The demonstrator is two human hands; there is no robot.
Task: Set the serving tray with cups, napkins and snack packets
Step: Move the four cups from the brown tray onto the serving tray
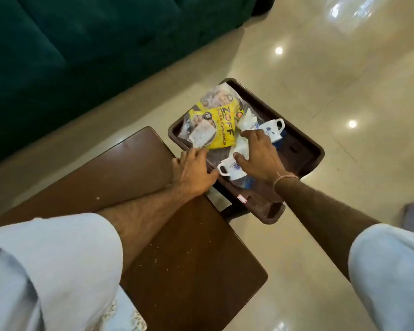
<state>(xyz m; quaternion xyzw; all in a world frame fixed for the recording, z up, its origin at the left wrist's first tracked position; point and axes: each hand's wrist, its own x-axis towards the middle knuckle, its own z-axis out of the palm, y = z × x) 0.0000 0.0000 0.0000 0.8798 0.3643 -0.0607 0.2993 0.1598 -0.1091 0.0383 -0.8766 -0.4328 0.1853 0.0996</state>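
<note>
L hand is lying flat on the near-left rim of the tray, fingers loosely spread w/ tips reaching the corner of a clear packet; thumb is pointing toward the near cup. It's gripping nothing, just pressing on the rim. R hand is hovering palm-down over the tray's middle, fingers spread wide, thumb touching a crumpled napkin & the near cup's rim; index tip is resting at a 2nd napkin. Can't tell whether it's actually pinching the napkin or only resting on it.

Tray is sitting w/ one end on the table & the rest overhanging the floor. Inside it: yellow packet lying flat in the far-left part, w/ clear packets overlapping it on the left & at the far end. Near cup is lying on its side, handle pointing left. Far cup is sitting just beyond the R hand's fingers, handle toward the far-right rim, looks tipped. Napkins are lying between the yellow packet & the cups.

Sofa is standing left of the tray, well apart.
</note>
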